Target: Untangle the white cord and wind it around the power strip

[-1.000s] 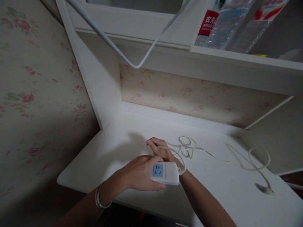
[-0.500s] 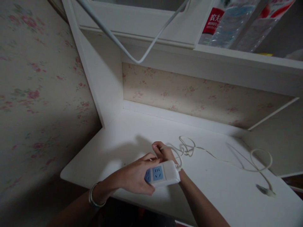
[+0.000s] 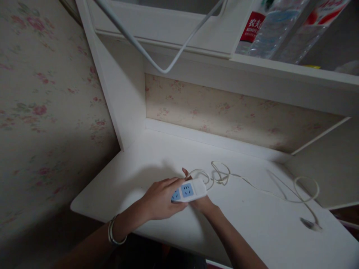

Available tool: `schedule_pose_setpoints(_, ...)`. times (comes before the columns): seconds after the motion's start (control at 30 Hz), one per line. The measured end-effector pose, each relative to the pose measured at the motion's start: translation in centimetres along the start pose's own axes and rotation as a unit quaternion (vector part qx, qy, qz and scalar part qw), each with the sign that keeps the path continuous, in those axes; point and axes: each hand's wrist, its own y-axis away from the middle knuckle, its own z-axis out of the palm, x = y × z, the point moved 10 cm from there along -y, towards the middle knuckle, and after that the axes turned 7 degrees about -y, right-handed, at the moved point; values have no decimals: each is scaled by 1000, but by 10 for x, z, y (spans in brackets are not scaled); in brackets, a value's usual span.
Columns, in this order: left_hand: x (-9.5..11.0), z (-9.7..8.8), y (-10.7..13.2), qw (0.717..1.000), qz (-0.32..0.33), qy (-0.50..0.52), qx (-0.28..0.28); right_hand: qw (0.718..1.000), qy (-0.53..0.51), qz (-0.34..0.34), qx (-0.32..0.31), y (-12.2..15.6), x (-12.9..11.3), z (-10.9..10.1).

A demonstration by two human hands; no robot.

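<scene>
A white power strip (image 3: 200, 188) with blue socket faces is tilted above the desk. My left hand (image 3: 162, 198), wearing a silver bangle, is wrapped round its left end, fingers over the top and thumb along the near edge. My right hand (image 3: 199, 203) is behind and under the strip, mostly hidden by it. One fingertip shows past the far edge, where a loop of the white cord (image 3: 220, 182) runs in to that hand. The cord leaves the strip's right end, lies tangled on the desk and trails right to a plug (image 3: 310, 224).
The white desk (image 3: 134, 164) has a left side panel and a back ledge. A shelf (image 3: 280, 67) above it holds several plastic bottles (image 3: 273, 31). A bent white bar (image 3: 165, 71) hangs in front at the top. Flowered wallpaper (image 3: 39, 112) covers the left wall.
The power strip has moved slightly up and left, with my left hand still round it. My right hand has shifted further behind the strip, so less of it shows.
</scene>
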Motion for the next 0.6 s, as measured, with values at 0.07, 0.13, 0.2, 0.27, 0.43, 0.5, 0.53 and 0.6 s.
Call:
schedule_pose_setpoints(0.07,-9,1,-1,999,-7,-48,5,982,178,-24,-56,8,-9,7)
schedule_pose_setpoints(0.13,-15,3,-2,995,-4,-97,4,918,378,-31,-120,17,-13,18)
schedule_pose_setpoints(0.2,-18,5,-3,989,9,-146,3,846,509,-22,-156,26,-17,22)
schedule_pose_setpoints(0.27,-19,6,-3,981,22,-190,10,809,564,-32,-161,32,-30,23)
schedule_pose_setpoints(0.43,-21,12,-3,967,39,-251,22,779,599,-82,-166,38,-69,19)
schedule_pose_setpoints(0.5,-20,14,-2,964,51,-259,21,778,592,-105,-181,39,-82,16)
schedule_pose_setpoints(0.53,-18,16,-2,964,61,-258,17,784,580,-117,-188,39,-89,14)
schedule_pose_setpoints(0.6,-12,17,0,964,86,-251,7,809,537,-132,-198,36,-102,10)
